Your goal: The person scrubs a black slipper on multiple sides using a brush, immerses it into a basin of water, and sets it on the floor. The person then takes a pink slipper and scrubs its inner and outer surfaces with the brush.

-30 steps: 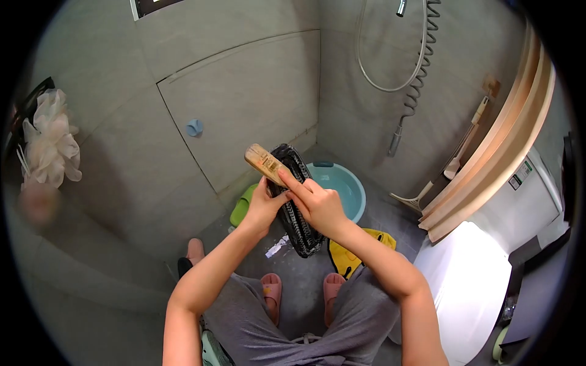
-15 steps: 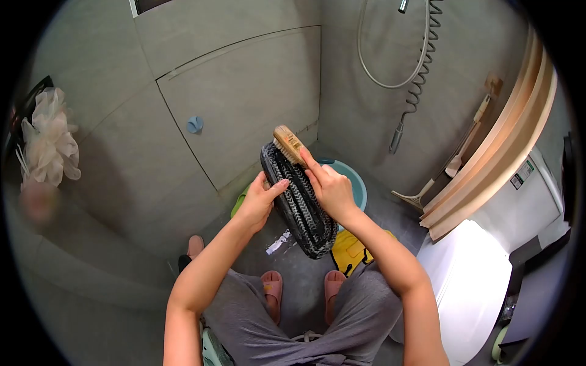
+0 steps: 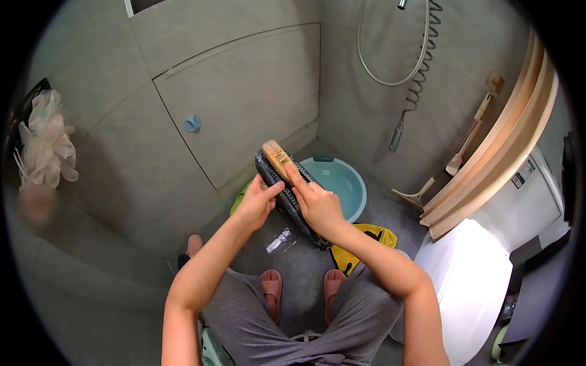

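Observation:
A dark oblong shoe (image 3: 291, 206) with a grey zigzag pattern on its upturned face, which looks like the sole, is held tilted above the floor. My left hand (image 3: 253, 206) is closed on its left edge, the thumb lying over the patterned face. My right hand (image 3: 320, 208) grips a wooden scrub brush (image 3: 276, 156), index finger stretched along its back. The brush lies bristles down on the shoe's upper end, so the bristles are hidden. Part of the shoe is covered by my right hand.
Behind my right hand stands a light-blue basin (image 3: 351, 189) holding water. A yellow cloth item (image 3: 379, 235) lies on the floor near a white wrapper scrap (image 3: 278, 240). Something green (image 3: 239, 198) sits left of the shoe. The white toilet (image 3: 467, 287) is at the right.
The brush has moved slightly down and left on the shoe, along with my right hand. The shoe has tilted, so less of its patterned face shows and more of the basin is visible.

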A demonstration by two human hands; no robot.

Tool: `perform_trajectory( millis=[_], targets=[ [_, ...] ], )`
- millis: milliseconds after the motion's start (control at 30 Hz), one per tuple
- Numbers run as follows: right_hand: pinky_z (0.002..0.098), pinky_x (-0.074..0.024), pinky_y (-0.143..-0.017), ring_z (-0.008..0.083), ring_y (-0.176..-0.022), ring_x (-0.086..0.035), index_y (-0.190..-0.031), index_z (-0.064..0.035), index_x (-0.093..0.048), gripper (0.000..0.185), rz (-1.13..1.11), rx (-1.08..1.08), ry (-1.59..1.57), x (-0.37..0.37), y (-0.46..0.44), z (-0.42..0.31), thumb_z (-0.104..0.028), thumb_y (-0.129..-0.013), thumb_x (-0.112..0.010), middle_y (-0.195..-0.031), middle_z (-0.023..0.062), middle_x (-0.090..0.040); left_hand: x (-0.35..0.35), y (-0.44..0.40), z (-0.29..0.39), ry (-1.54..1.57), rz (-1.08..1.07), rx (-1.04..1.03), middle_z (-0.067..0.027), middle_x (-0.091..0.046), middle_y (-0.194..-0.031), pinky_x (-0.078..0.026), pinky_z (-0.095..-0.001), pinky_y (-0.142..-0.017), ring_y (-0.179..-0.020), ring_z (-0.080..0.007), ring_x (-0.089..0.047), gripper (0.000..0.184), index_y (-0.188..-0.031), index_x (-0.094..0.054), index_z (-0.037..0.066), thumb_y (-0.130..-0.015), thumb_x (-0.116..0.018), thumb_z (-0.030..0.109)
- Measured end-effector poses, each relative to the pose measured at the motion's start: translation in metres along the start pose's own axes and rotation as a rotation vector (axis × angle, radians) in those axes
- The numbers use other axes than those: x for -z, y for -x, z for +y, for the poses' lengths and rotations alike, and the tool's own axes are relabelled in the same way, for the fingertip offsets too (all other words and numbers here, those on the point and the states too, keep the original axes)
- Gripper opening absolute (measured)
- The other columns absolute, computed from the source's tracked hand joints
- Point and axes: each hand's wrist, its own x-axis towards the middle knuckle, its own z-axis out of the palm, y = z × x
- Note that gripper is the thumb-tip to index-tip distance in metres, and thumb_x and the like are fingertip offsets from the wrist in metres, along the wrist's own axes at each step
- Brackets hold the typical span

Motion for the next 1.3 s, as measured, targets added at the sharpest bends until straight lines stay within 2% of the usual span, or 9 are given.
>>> perform_trajectory(
  millis=[467, 567, 667, 700, 800, 1067, 1200, 1267, 1300],
  targets=[
    [0.0511, -0.0536, -0.055, 0.0388, -0.061, -0.066, -0.152, -0.0291, -0.041, 0.056, -0.009, -0.029, 0.056, 0.003, -0.009, 0.006, -0.024, -0.098, -0.057, -0.071, 0.0167, -0.063, -0.005, -0.002, 0.000, -0.021, 0.010, 0.011, -0.0042, -0.066, -0.105, -0.053, -0.0259, -0.077, -0.094, -0.0124, -0.066, 0.039, -0.128, -0.048, 0.007, -0.095, -0.069, 0.011],
    [0.0495, -0.0523, -0.059, 0.0381, -0.063, -0.065, -0.151, -0.0269, -0.042, 0.058, -0.049, -0.017, 0.025, 0.005, 0.000, -0.007, -0.019, -0.097, -0.059, -0.073, 0.0172, -0.063, 0.006, -0.006, 0.004, -0.190, 0.046, 0.033, 0.0008, -0.063, -0.094, -0.043, -0.0219, -0.060, -0.073, -0.0055, -0.056, 0.043, -0.131, -0.048, 0.008, -0.094, -0.070, 0.010],
    [0.0492, -0.0520, -0.058, 0.0383, -0.063, -0.064, -0.151, -0.0292, -0.043, 0.057, -0.024, 0.018, 0.004, 0.007, 0.002, -0.010, -0.019, -0.097, -0.059, -0.072, 0.0165, -0.062, -0.010, 0.001, 0.008, -0.190, 0.055, -0.022, 0.0018, -0.061, -0.091, -0.038, -0.0219, -0.056, -0.068, -0.0041, -0.050, 0.044, -0.131, -0.047, 0.008, -0.093, -0.070, 0.010],
    [0.0490, -0.0517, -0.058, 0.0381, -0.063, -0.064, -0.151, -0.0298, -0.043, 0.057, -0.027, -0.018, 0.042, 0.009, -0.004, -0.005, -0.019, -0.097, -0.058, -0.071, 0.0163, -0.062, -0.004, -0.003, 0.005, -0.241, 0.011, -0.011, -0.0015, -0.065, -0.099, -0.047, -0.0233, -0.066, -0.079, -0.0072, -0.059, 0.046, -0.133, -0.046, 0.006, -0.093, -0.070, 0.008],
    [0.0483, -0.0528, -0.052, 0.0370, -0.060, -0.066, -0.150, -0.0291, -0.044, 0.052, 0.070, -0.034, 0.082, 0.012, -0.026, 0.020, -0.025, -0.099, -0.055, -0.071, 0.0163, -0.065, -0.023, 0.000, -0.001, -0.209, 0.051, -0.041, 0.0017, -0.064, -0.095, -0.042, -0.0222, -0.062, -0.074, -0.0049, -0.055, 0.051, -0.136, -0.045, 0.010, -0.092, -0.071, 0.010],
    [0.0485, -0.0533, -0.052, 0.0366, -0.058, -0.065, -0.150, -0.0330, -0.043, 0.056, 0.001, 0.071, 0.063, 0.015, -0.009, 0.005, -0.023, -0.097, -0.059, -0.068, 0.0140, -0.062, -0.010, -0.006, -0.007, -0.363, -0.006, -0.096, -0.0084, -0.066, -0.115, -0.051, -0.0305, -0.090, -0.101, -0.0155, -0.065, 0.048, -0.133, -0.045, 0.001, -0.091, -0.068, 0.002],
    [0.0455, -0.0497, -0.054, 0.0346, -0.058, -0.062, -0.149, -0.0328, -0.046, 0.055, 0.132, -0.038, 0.100, 0.021, -0.029, 0.031, -0.021, -0.097, -0.059, -0.067, 0.0131, -0.060, -0.023, 0.001, -0.002, -0.403, 0.004, -0.134, -0.0078, -0.067, -0.109, -0.052, -0.0280, -0.085, -0.099, -0.0129, -0.064, 0.044, -0.132, -0.045, 0.000, -0.092, -0.064, -0.001],
    [0.0449, -0.0493, -0.053, 0.0335, -0.057, -0.061, -0.149, -0.0328, -0.046, 0.055, 0.088, -0.008, 0.134, 0.026, -0.019, 0.027, -0.021, -0.097, -0.060, -0.066, 0.0121, -0.058, -0.009, -0.009, -0.011, -0.430, 0.013, -0.213, -0.0139, -0.070, -0.106, -0.053, -0.0331, -0.086, -0.098, -0.0213, -0.068, 0.046, -0.129, -0.048, -0.001, -0.089, -0.068, 0.005],
    [0.0442, -0.0490, -0.051, 0.0323, -0.055, -0.060, -0.149, -0.0327, -0.047, 0.056, 0.038, 0.025, 0.166, 0.032, -0.013, 0.019, -0.021, -0.096, -0.060, -0.065, 0.0111, -0.057, 0.000, -0.012, -0.009, -0.764, 0.103, -0.310, -0.0176, -0.070, -0.107, -0.052, -0.0375, -0.086, -0.099, -0.0284, -0.068, 0.048, -0.128, -0.050, -0.001, -0.086, -0.070, 0.008]
  ],
)
